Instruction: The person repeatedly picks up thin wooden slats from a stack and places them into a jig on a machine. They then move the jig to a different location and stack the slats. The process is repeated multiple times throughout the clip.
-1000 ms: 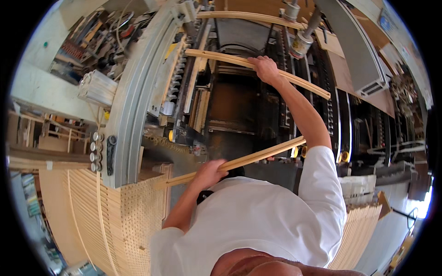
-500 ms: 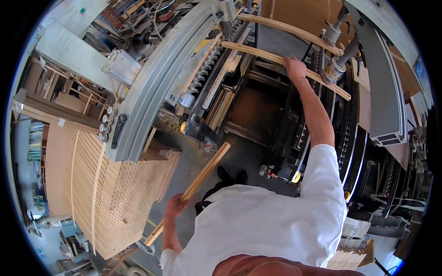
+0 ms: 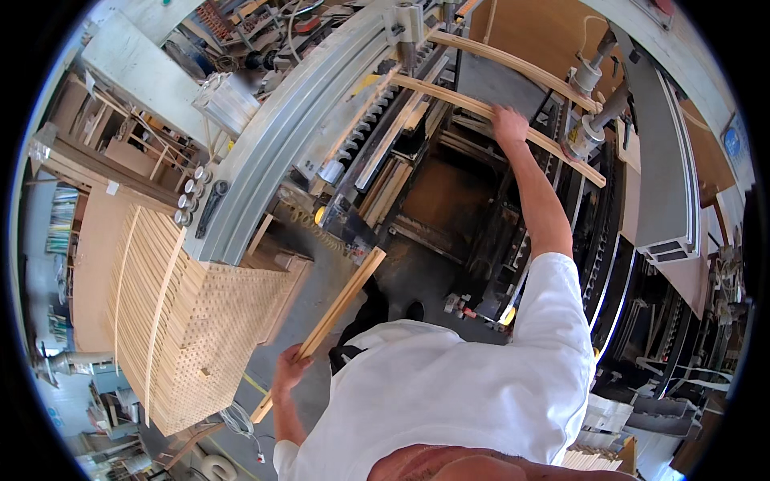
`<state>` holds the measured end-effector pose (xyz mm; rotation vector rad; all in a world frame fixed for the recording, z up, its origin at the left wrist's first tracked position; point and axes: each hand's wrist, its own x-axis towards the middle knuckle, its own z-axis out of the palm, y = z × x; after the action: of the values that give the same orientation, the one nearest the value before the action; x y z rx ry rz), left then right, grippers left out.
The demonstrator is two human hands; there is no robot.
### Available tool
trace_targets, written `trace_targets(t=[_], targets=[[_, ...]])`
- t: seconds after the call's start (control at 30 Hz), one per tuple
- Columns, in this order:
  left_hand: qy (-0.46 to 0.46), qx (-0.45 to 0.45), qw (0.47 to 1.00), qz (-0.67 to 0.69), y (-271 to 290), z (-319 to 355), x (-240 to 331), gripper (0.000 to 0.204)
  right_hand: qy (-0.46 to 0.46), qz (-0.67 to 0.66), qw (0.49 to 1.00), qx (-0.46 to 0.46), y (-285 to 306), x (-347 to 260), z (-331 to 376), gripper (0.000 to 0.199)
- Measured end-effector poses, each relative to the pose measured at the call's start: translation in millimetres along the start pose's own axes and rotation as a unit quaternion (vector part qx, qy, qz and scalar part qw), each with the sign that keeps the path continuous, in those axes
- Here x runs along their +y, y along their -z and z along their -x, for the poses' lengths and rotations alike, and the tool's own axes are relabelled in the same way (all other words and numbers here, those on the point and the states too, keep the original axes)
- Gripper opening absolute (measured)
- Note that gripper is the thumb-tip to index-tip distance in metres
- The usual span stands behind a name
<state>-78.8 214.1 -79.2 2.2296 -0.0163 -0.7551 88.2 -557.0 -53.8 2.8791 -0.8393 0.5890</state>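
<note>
My right hand [image 3: 508,125] reaches forward with its fingers over a long pale wooden strip [image 3: 557,150], which spans the machine's rails. The fingertips are blurred, but the hand seems closed round the strip. Beyond it, a second wooden strip [image 3: 513,62] lies across the same machine, roughly parallel. Down at my left side, my left hand [image 3: 290,367] is wrapped round another wooden strip [image 3: 341,303]. That one slants, its upper end toward the machine and its lower end beside my forearm. Two cylindrical clamps [image 3: 584,138] stand over the right ends of the spanning strips.
A large stack of wooden strips [image 3: 216,337] stands at left, with loose strips on top. Above it runs a thick grey metal beam [image 3: 277,152]. Black rails with toothed edges [image 3: 618,240] fill the right. A coiled cable [image 3: 237,421] lies on the floor at lower left.
The view has shifted slightly. My left hand and its strip have moved a little left. The near spanning strip has shifted slightly left against the clamps, with my right hand still on it.
</note>
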Motion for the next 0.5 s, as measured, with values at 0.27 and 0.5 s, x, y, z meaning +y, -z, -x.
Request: trace_targets(t=[0.27,0.5], targets=[[0.016,0.002,0.972,0.233,78,110,-26,0.038,-0.032,0.005,0.997,-0.066,7,-5,-3,0.028],[-0.074,0.156,0.965,0.196,178,196,12,0.035,-0.048,0.012,0.997,-0.066,10,-5,-8,0.034]])
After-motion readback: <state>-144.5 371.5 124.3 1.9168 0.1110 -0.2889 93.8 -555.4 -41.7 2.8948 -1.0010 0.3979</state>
